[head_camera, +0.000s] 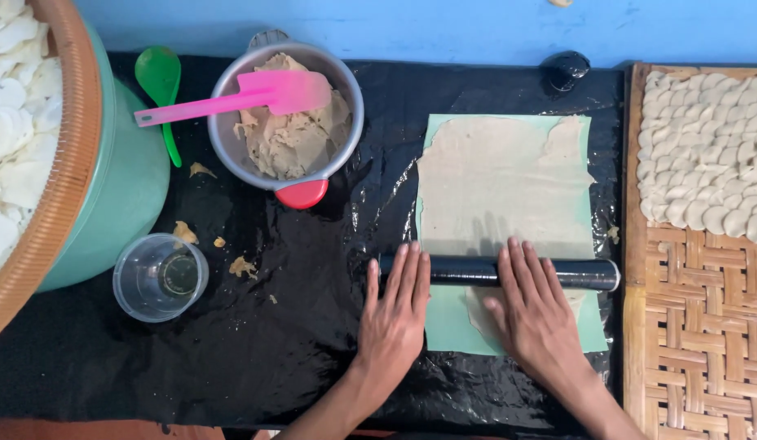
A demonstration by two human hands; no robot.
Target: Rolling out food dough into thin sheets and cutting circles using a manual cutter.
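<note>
roller (499, 272): glossy black | dough (496, 183): matt, smooth | table (297, 326): shiny crinkled plastic | tray (696, 326): woven cane | bowl (231, 155): dull metal

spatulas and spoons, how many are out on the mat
2. A pink spatula lies across the metal pot of dough. A green spoon lies on the black mat between the pot and the green basin. Others may be out of frame.
</note>
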